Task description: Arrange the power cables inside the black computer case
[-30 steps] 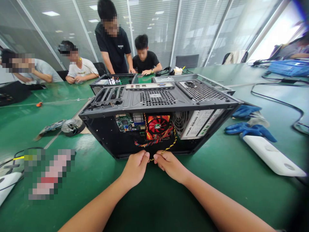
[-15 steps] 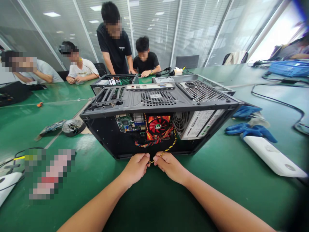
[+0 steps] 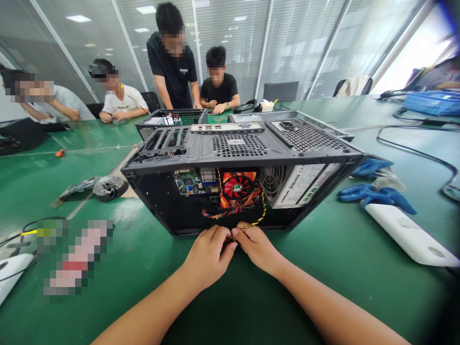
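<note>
A black computer case [image 3: 237, 162] lies on the green table [image 3: 143, 287] with its side open towards me. Inside it are a red cooling fan [image 3: 237, 187], a motherboard [image 3: 190, 183], a power supply [image 3: 302, 184] and a bundle of coloured wires [image 3: 230, 211]. A twisted yellow-and-black cable [image 3: 265, 206] runs out over the near edge to my hands. My right hand [image 3: 258, 249] pinches this cable between thumb and fingers. Pressed close to it, my left hand [image 3: 208, 251] is closed on the cable's end, which the fingers mostly hide.
Blue gloves [image 3: 377, 195] and a white power strip [image 3: 409, 235] lie to the right, a blue basket [image 3: 431, 103] behind them. On the left are a round metal part [image 3: 109, 188] and a circuit board [image 3: 74, 190]. Several people sit or stand across the table.
My left hand has moved right against my right hand, its thumb and fingers shifting their hold on the cable. The view has swung slightly left.
</note>
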{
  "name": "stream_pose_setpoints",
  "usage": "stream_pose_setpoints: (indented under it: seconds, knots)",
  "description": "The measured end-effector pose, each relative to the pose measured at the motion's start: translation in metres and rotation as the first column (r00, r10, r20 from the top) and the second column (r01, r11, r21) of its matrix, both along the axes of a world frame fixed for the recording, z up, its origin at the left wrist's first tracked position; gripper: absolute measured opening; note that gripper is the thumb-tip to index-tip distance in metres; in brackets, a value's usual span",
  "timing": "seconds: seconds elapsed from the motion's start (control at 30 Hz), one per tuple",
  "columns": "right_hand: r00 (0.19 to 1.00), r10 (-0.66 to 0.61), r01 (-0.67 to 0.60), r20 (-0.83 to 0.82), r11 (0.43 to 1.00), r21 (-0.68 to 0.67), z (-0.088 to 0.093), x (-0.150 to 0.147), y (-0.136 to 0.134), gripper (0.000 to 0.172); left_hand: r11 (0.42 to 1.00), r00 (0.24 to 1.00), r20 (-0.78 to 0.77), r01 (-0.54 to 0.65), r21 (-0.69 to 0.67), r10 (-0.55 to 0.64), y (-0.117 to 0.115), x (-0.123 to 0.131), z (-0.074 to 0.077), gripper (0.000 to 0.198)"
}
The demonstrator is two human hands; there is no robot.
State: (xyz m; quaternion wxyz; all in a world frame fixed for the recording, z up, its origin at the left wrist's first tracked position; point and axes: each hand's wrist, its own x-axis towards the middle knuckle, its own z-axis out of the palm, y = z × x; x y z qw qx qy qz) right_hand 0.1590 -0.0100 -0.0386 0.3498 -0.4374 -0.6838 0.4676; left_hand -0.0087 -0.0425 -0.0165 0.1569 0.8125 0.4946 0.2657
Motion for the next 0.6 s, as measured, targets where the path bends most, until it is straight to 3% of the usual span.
stream_pose_setpoints:
  seconds: [0.23, 0.4, 0.6]
  knots:
    - [1.000, 0.007, -0.007, 0.004, 0.999, 0.033, -0.0001, -0.0015, 0.0001, 0.047, 1.000, 1.000, 0.008, -0.006, 0.009, 0.006, 0.0047, -0.0039, -0.0077, 0.007]
    - [0.996, -0.009, 0.001, -0.089, 0.996, -0.084, 0.0007, -0.0008, 0.0004, 0.045, 0.998, 0.999, 0.012, -0.046, 0.033, 0.046, 0.0066, -0.0046, -0.0052, 0.009]
    - [0.994, -0.038, 0.027, -0.099, 0.994, -0.102, 0.0008, -0.0001, 0.0006, 0.042, 0.992, 0.997, 0.018, -0.067, -0.106, 0.069, 0.0060, -0.0019, 0.0013, 0.010]
